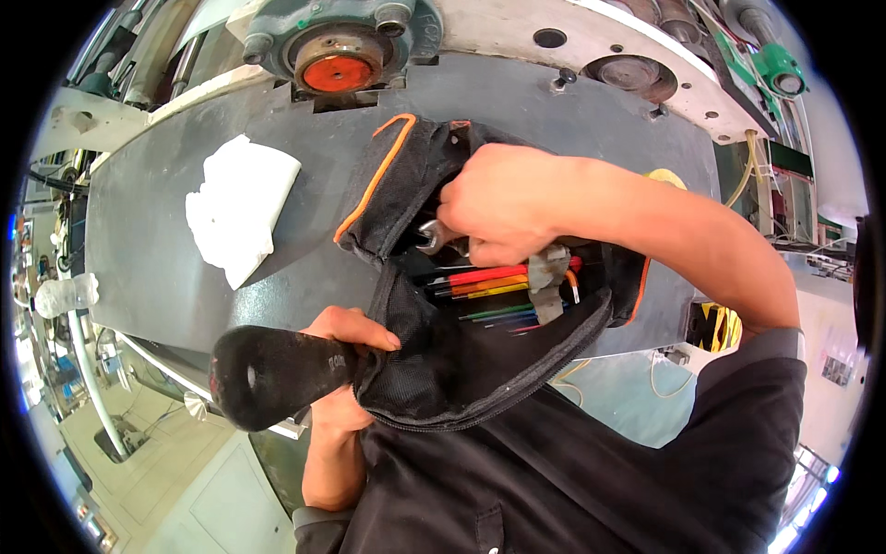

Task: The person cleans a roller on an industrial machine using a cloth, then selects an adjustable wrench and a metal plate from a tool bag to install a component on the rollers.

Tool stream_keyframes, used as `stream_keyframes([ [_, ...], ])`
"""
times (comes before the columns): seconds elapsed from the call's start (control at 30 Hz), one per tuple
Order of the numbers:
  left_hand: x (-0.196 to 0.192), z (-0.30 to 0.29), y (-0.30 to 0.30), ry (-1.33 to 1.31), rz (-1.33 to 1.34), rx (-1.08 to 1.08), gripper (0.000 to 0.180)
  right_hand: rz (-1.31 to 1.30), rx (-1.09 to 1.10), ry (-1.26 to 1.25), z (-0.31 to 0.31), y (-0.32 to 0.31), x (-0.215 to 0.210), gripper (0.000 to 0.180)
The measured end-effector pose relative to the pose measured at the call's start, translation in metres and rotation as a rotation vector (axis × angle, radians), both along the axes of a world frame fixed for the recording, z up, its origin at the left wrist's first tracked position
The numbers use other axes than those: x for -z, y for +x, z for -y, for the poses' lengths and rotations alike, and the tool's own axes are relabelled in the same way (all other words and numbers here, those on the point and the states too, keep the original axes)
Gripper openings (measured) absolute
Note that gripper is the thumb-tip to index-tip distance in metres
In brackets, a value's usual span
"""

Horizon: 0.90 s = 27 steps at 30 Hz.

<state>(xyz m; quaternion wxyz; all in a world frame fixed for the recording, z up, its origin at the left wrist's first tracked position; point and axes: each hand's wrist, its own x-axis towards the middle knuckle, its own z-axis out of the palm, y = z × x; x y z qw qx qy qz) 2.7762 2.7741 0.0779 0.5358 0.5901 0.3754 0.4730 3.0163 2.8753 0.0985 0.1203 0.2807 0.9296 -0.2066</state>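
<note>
My left hand (pixel 346 343) clasps the black bag (pixel 429 365) at the surface's (pixel 318 272) edge, beside a black round-ended object (pixel 277 374); my right hand (pixel 503 203) curls over a wrench (pixel 428 238) inside, grip unclear. Raised lettering (pixel 430 30) marks the bearing housing (pixel 314 20); white cloth (pixel 240 203) lies left.

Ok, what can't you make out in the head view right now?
All in the head view:
Right hand: fingertips hidden by the hand itself, so its grip is unclear.
Wrench: far end covered by that hand.
Left hand: fingers partly hidden behind the black blunt-ended object and the bag.
Black object: inner end hidden by the left hand and bag.
Bag's bottom: covered by coloured tools and shadow.
</note>
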Motion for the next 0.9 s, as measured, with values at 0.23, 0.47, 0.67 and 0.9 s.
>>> stream_keyframes([
  [0.23, -0.007, -0.002, -0.004, -0.097, -0.031, 0.047, 0.023, -0.719, 0.277, 0.244, 0.02, 0.041, -0.058, 0.009],
  [0.47, -0.005, -0.003, -0.009, -0.161, -0.044, 0.095, 0.017, -0.579, 0.51, 0.077, 0.047, 0.048, -0.056, 0.011],
  [0.67, -0.004, -0.003, 0.004, -0.09, -0.036, 0.047, 0.014, -0.042, 0.459, 0.153, 0.054, 0.041, -0.021, 0.033],
  [0.9, -0.005, -0.003, 0.004, -0.115, -0.004, 0.064, 0.023, 0.155, 0.544, 0.611, 0.023, 0.054, -0.012, 0.028],
])
